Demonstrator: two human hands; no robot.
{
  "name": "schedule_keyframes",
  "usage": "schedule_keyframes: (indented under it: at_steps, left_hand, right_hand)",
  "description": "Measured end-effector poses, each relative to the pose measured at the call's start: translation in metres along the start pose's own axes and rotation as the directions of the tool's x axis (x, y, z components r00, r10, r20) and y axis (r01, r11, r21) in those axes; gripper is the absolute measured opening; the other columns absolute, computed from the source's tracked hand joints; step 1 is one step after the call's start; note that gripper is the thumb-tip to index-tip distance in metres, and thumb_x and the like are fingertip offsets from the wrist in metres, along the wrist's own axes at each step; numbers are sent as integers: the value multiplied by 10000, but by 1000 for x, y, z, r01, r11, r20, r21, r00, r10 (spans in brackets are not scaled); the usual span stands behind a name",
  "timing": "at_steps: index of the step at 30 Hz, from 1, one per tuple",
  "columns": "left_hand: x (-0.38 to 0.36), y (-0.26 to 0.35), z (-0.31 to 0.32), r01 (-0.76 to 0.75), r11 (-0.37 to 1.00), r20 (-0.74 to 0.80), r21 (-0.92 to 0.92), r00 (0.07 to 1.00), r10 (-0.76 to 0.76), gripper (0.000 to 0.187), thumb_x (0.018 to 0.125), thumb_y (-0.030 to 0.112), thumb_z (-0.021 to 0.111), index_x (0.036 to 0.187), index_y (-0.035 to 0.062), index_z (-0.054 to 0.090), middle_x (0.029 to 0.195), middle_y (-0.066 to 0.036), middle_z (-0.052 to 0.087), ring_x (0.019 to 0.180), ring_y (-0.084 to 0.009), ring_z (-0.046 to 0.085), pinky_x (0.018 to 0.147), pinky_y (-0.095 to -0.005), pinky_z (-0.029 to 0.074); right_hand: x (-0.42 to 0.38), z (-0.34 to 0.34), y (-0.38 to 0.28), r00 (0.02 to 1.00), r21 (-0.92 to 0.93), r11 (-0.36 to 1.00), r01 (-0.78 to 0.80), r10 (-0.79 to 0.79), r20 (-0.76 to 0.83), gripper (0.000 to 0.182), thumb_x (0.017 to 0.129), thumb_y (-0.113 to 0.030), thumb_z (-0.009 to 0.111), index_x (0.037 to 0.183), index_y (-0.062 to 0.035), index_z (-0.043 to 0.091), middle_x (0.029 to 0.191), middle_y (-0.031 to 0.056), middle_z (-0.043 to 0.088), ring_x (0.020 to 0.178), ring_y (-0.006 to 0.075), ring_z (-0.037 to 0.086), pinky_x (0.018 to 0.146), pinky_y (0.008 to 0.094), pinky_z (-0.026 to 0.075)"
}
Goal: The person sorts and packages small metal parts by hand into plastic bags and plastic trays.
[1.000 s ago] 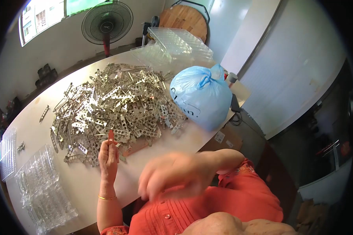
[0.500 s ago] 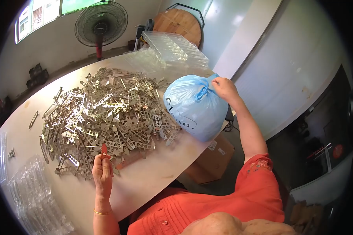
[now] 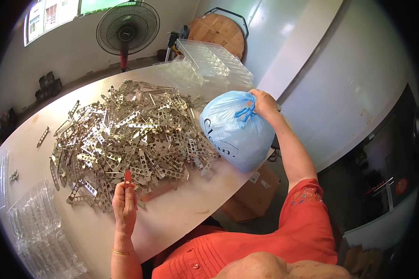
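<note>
A red tool, too small to identify, stands upright in the closed fingers of my left hand, at the near edge of a heap of flat metal strips with holes. To the right of the heap sits a full light-blue plastic bag with black lettering. My right hand is closed on the gathered top of this bag, beside its blue knot. Part of the bag's top is hidden behind my fingers.
The table also bears clear plastic trays at the back and more trays at the left. One strip lies apart at the left. A fan stands behind; a cardboard box is below the table's right edge.
The view has shifted slightly. My right hand has moved round the top of the bag, and the blue knot now shows more clearly, turned toward me. My left hand still holds the red tool.
</note>
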State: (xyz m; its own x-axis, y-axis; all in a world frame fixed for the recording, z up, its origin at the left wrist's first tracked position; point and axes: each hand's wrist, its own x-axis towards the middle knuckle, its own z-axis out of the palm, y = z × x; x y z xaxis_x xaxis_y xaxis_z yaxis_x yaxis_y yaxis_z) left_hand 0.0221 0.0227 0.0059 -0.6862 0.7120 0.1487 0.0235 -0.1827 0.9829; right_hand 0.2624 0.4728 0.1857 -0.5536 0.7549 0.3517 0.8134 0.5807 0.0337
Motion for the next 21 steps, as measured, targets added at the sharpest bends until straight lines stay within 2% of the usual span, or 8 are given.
schedule_keyframes:
  at_steps: [1, 5, 8, 10, 13, 17, 20, 21]
  left_hand:
    - [0, 0, 0, -2, 1000, 2, 0, 1000, 2, 139, 1080, 144, 460, 1031, 48, 547, 679, 45, 440, 541, -32, 370, 475, -200, 306]
    - [0, -2, 0, 10, 1000, 10, -11, 1000, -10, 136, 1080, 143, 459, 1036, 48, 545, 677, 45, 439, 538, -32, 365, 474, -200, 303]
    - [0, -2, 1, -2, 1000, 9, -4, 1000, 2, 135, 1080, 146, 460, 1041, 48, 544, 679, 46, 440, 541, -32, 365, 478, -198, 305]
    - [0, -2, 0, -16, 1000, 16, 11, 1000, 16, 136, 1080, 150, 462, 1042, 50, 545, 680, 48, 440, 545, -31, 368, 482, -197, 308]
    - [0, -4, 1, 2, 1000, 6, -19, 1000, -2, 145, 1079, 162, 469, 1041, 46, 548, 667, 54, 438, 557, -27, 374, 486, -202, 326]
    - [0, -5, 0, 24, 999, 3, -34, 1000, -24, 143, 1079, 154, 466, 1043, 43, 549, 669, 50, 445, 556, -29, 375, 486, -202, 327]
    - [1, -7, -1, 9, 999, -4, -32, 1000, -9, 141, 1078, 152, 467, 1047, 43, 551, 668, 48, 449, 556, -29, 376, 486, -201, 327]
    - [1, -7, -1, 4, 1000, -8, -30, 1000, -4, 141, 1079, 152, 467, 1048, 44, 552, 668, 48, 450, 556, -29, 378, 487, -202, 327]
  right_hand:
    - [0, 2, 1, 996, -10, 997, 81, -81, -28, 289, 836, -229, 738, 1096, -127, 663, 1046, 146, 713, 970, 347, 685, 816, 456, 539]
    - [3, 5, -2, 999, -45, 998, 52, -53, -10, 294, 818, -238, 759, 1083, -138, 682, 980, 115, 725, 979, 336, 690, 827, 450, 547]
    - [2, 1, -5, 999, -27, 1000, -2, 3, 44, 201, 846, -201, 710, 1032, -129, 687, 946, 116, 727, 960, 338, 692, 816, 450, 547]
    - [-1, 1, -4, 1000, -67, 998, 18, -19, -14, 122, 880, -174, 648, 981, -116, 683, 913, 121, 725, 947, 340, 694, 804, 451, 546]
    - [-5, 4, 0, 997, -43, 999, 32, -35, -62, 108, 902, -160, 598, 952, -109, 679, 920, 122, 724, 934, 341, 690, 788, 454, 543]
    - [-9, 3, 2, 994, -35, 997, 63, -66, -84, 109, 889, -160, 597, 960, -107, 659, 963, 127, 707, 922, 341, 680, 784, 460, 540]
    - [-13, -1, 7, 988, 17, 1000, 13, -10, -157, 106, 870, -146, 597, 954, -86, 618, 996, 142, 676, 916, 351, 666, 788, 463, 536]
    - [-14, -2, 12, 961, 30, 998, 63, -53, -271, 104, 868, -140, 592, 948, -73, 593, 1000, 148, 661, 922, 356, 660, 788, 465, 536]
